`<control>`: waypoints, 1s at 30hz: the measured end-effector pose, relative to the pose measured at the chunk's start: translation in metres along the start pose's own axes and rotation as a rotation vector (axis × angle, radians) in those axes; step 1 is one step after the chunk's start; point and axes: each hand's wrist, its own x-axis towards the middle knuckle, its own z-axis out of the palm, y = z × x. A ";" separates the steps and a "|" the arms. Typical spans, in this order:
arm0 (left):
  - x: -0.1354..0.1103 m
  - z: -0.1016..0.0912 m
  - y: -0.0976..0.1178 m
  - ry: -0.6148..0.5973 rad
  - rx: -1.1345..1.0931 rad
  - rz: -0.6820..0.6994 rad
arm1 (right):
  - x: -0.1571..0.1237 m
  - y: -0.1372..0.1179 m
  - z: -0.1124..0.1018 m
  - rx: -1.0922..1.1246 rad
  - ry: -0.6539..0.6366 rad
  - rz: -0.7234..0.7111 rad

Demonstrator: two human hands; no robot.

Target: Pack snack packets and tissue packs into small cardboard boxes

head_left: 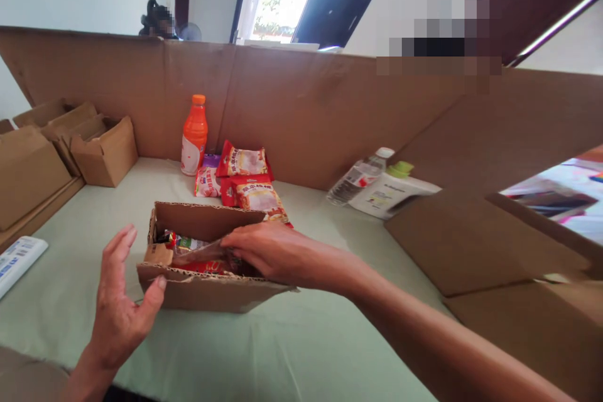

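Note:
A small open cardboard box [202, 292] sits on the pale green table [282, 352] in front of me. My right hand [273, 251] reaches into it from the right, fingers closed on a clear-wrapped snack packet [198, 254] lying inside. My left hand [120, 308] is open beside the box's left front corner, thumb touching the box wall. Behind the box lie several red and pink snack packets [245, 179], and an orange drink bottle [194, 136] stands upright behind them.
A tall cardboard wall [306, 107] rings the table. Folded empty boxes [70, 151] stack at the left; a white flat object [19, 260] lies at the left edge. A clear water bottle [360, 176] and a white green-capped bottle [393, 191] lie right of centre. Flat cardboard sheets [471, 245] lie at the right. A person's head shows beyond the wall.

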 end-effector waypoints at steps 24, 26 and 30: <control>0.020 0.009 -0.010 -0.189 0.088 0.139 | -0.044 0.058 0.055 0.240 0.846 0.123; 0.019 0.011 -0.011 -0.183 0.095 0.147 | -0.036 0.054 0.053 0.140 0.862 0.082; 0.018 0.012 -0.012 -0.139 0.133 0.151 | -0.026 0.040 0.071 0.044 0.743 -0.131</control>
